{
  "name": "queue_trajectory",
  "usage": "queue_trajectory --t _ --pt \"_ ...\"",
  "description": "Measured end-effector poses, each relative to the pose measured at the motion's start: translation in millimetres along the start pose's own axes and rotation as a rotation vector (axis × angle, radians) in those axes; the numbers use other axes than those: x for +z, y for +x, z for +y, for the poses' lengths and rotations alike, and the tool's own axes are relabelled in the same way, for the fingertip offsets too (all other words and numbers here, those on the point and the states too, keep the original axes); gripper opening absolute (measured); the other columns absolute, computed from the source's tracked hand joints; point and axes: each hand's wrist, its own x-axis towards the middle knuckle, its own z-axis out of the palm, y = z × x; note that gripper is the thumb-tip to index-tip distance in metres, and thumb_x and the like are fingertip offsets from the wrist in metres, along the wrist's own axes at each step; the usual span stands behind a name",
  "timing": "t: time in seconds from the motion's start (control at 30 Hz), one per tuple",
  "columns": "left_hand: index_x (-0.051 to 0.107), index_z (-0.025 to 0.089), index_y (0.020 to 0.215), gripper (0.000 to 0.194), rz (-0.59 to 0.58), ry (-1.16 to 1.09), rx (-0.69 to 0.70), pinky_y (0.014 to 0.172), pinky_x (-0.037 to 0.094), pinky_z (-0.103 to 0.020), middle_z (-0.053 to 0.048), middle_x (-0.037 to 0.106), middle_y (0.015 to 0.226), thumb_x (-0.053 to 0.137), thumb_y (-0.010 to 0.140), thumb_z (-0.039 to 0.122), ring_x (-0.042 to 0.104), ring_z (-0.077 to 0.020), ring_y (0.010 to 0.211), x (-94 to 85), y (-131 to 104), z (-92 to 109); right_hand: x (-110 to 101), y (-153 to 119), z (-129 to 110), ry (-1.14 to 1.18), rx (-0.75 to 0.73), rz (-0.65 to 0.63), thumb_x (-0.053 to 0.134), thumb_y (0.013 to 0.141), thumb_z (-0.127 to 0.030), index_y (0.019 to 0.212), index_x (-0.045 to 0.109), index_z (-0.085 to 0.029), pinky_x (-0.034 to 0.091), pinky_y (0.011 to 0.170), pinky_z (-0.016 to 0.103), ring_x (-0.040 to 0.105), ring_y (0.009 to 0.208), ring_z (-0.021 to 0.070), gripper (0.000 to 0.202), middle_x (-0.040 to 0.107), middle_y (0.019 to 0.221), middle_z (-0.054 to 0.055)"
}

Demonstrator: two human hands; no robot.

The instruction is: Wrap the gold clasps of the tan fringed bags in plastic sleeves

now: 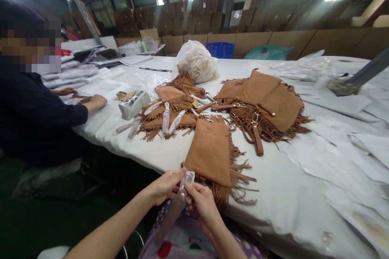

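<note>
Over my lap, at the table's edge, both hands pinch a brown leather strap [172, 212] that has a clear plastic sleeve around its upper end. My left hand [167, 186] grips it from the left, fingers closed near the metal fitting. Close beside it, my right hand [203, 200] holds the strap's plastic-covered end between thumb and fingers. Just beyond them a tan suede bag [209, 149] with long fringe lies flat on the table; the strap's end meets its lower left corner, but whether they are joined is hidden.
Fringed bags with plastic-wrapped straps [173, 119] lie farther left, near a tape dispenser [133, 104]. A bag pile [267, 101] sits to the right. Behind stands a stuffed plastic sack [197, 62]. A co-worker [36, 101] sits at left. Paper sheets [343, 162] cover the right side.
</note>
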Motion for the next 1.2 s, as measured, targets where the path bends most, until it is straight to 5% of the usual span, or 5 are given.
queue_trajectory --t 0.1,0.47,0.77,0.97,1.2 --pt "0.066 0.010 0.083 0.045 -0.062 0.107 0.032 0.055 0.047 -0.023 -0.009 0.067 0.072 0.067 0.074 0.054 0.061 -0.0144 0.057 -3.8 -13.6 -8.1 1.6 2.4 -1.7 0.030 0.047 -0.025 0.072 0.062 -0.060 0.065 0.060 -0.014 0.027 0.037 0.018 0.040 0.034 0.0062 0.047 0.048 0.040 -0.005" --pt "0.065 0.009 0.070 0.035 0.192 0.028 0.051 0.049 0.045 -0.023 -0.007 0.064 0.059 0.068 0.070 0.044 0.060 -0.0148 0.050 -0.3 -15.3 -26.4 -1.5 14.2 -14.3 -0.148 0.119 -0.085 0.070 0.062 -0.059 0.057 0.050 -0.017 0.019 0.031 0.017 0.029 0.030 0.0036 0.047 0.040 0.037 -0.008" --pt "0.063 0.010 0.060 0.035 0.411 0.058 0.211 0.040 0.033 -0.020 -0.001 0.054 0.046 0.062 0.072 0.042 0.048 -0.0097 0.038 8.4 -9.9 -41.7 -0.9 23.3 -16.6 -0.148 0.141 0.027 0.053 0.073 -0.066 0.049 0.043 -0.019 0.019 0.029 0.017 0.030 0.028 0.0051 0.053 0.037 0.032 -0.006" --pt "0.061 0.011 0.062 0.040 0.420 0.096 0.263 0.039 0.036 -0.019 -0.001 0.056 0.049 0.062 0.074 0.049 0.048 -0.0089 0.038 8.1 -6.0 -53.7 -7.3 17.6 -24.7 -0.252 0.129 -0.217 0.065 0.067 -0.039 0.064 0.055 -0.016 0.021 0.030 0.016 0.031 0.029 0.0040 0.025 0.049 0.041 -0.005" --pt "0.056 0.014 0.076 0.041 0.381 -0.009 0.296 0.031 0.026 -0.014 -0.002 0.063 0.057 0.062 0.076 0.054 0.043 -0.0052 0.031 16.2 -6.8 -60.4 -3.7 15.3 -24.4 -0.231 0.101 -0.216 0.057 0.074 -0.039 0.065 0.052 -0.017 0.021 0.032 0.017 0.031 0.030 0.0042 0.024 0.049 0.040 -0.005"
